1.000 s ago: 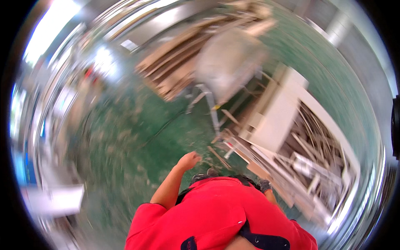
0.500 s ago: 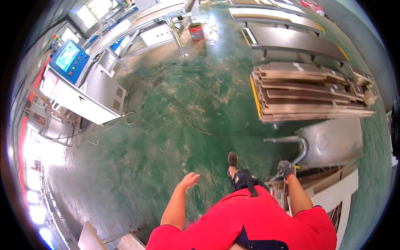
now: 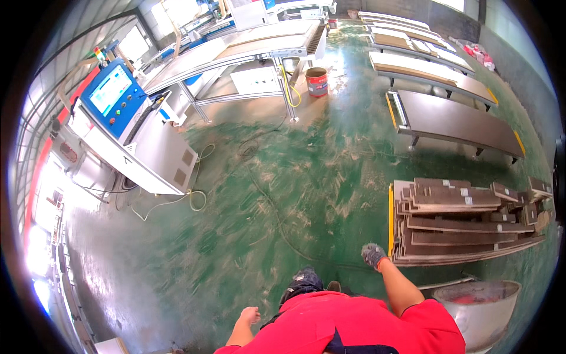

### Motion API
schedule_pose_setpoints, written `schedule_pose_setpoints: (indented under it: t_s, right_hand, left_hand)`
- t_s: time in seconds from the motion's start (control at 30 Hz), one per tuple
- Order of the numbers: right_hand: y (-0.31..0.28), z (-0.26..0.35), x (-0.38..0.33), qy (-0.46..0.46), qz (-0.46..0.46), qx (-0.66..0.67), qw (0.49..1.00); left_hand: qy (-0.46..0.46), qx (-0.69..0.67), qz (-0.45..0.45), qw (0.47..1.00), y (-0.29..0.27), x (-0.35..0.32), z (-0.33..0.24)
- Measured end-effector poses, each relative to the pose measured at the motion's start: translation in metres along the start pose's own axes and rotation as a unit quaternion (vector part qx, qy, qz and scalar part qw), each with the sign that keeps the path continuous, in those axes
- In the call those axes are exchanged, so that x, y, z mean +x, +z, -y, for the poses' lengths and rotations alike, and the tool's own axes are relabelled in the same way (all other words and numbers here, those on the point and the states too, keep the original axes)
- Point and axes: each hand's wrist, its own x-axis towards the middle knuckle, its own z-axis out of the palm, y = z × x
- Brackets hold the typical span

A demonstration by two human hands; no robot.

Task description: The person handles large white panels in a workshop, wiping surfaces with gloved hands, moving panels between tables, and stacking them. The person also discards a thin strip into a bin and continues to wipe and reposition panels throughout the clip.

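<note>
My left hand (image 3: pixel 250 314) is bare and hangs low beside my red shirt, its fingers loosely curled in with nothing visible in them. A grey work glove with an orange cuff covers my right hand (image 3: pixel 372 256). Its fingers are curled too, and I see nothing held in them. It hangs over the green floor, in the picture close by the left end of a stack of brown boards (image 3: pixel 466 218), apparently without touching it. Lower right, beside my right arm, stands a metal cart (image 3: pixel 480 312) with a rounded tub and a bar handle.
Ahead to the right, a long brown panel (image 3: pixel 460 121) lies on a low stand, with more panel-laden stands (image 3: pixel 430 71) behind. At the left stands a control cabinet (image 3: pixel 144 153) with a blue console. A red bucket (image 3: pixel 316 82) sits beside a worktable (image 3: pixel 236 50). A cable (image 3: pixel 274 206) crosses the dusty floor.
I have moved forward: the board stack and cart have slid down the picture, the cart now at my right side. My right hand has swung forward, my left hand back. Neither has visibly taken anything.
</note>
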Motion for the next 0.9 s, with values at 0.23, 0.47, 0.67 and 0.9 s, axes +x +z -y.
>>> schedule_pose_setpoints:
  t_s: [0.23, 0.47, 0.67, 0.9]
  right_hand:
    - [-0.117, 0.064, 0.211, 0.159, -0.118, 0.092, 0.976]
    - [-0.165, 0.018, 0.273, 0.339, -0.009, 0.350, 0.873]
    - [-0.187, 0.014, 0.310, 0.494, -0.216, 0.393, 0.745]
    - [-0.312, -0.030, 0.521, 0.420, -0.003, -0.021, 0.907]
  left_hand:
    - [0.019, 0.069, -0.016, 0.997, 0.007, 0.137, -0.244]
    - [0.225, 0.303, -0.034, 0.926, 0.087, 0.263, -0.647]
    - [0.420, 0.229, 0.127, 0.869, 0.313, 0.204, -1.016]
    - [0.381, 0.344, 0.150, 0.845, 0.415, 0.228, -1.213]
